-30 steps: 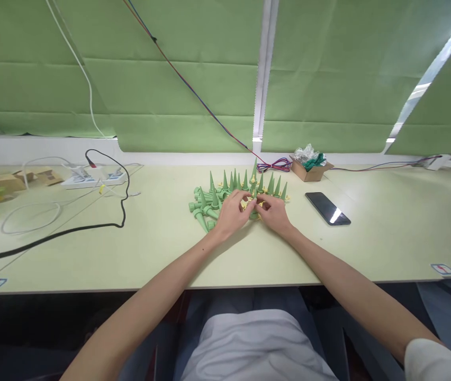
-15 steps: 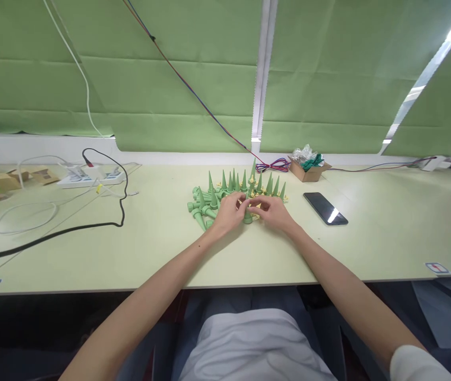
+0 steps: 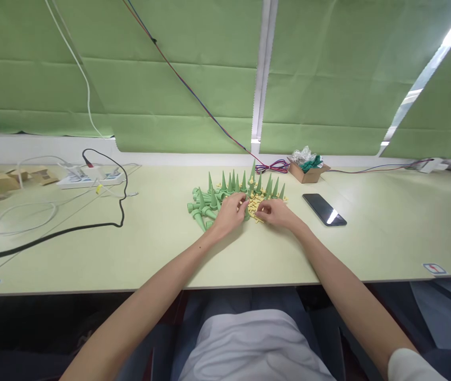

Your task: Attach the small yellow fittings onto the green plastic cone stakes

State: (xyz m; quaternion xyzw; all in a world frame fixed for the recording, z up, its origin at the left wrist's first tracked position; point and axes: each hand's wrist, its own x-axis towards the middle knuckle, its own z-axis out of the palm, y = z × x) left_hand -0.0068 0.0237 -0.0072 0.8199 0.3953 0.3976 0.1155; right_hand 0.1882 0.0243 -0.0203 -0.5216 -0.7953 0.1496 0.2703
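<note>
My left hand [image 3: 230,212] is closed around a green plastic plant-watering spike [image 3: 246,214], mostly hidden by the fingers. To its right lies a pile of small yellow plastic pieces [image 3: 255,204]. My right hand [image 3: 278,213] reaches into the near right side of this pile, its thumb and fingertips pinched together. Whether a piece sits between them is too small to see. Behind both hands stands a row of upright green spikes [image 3: 230,182], several with yellow pieces on them. Other green spikes [image 3: 197,217] lie heaped left of my left hand.
A black phone [image 3: 324,209] lies to the right. Behind it stands a small cardboard box [image 3: 305,173] holding clear plastic and green material, beside a coiled red-blue wire [image 3: 273,165]. On the left are a white power strip [image 3: 90,180] and a black cable [image 3: 70,228].
My right hand has moved slightly right, away from the green spike and down to the yellow pieces, which now show between the hands. My left hand keeps its place with the spike.
</note>
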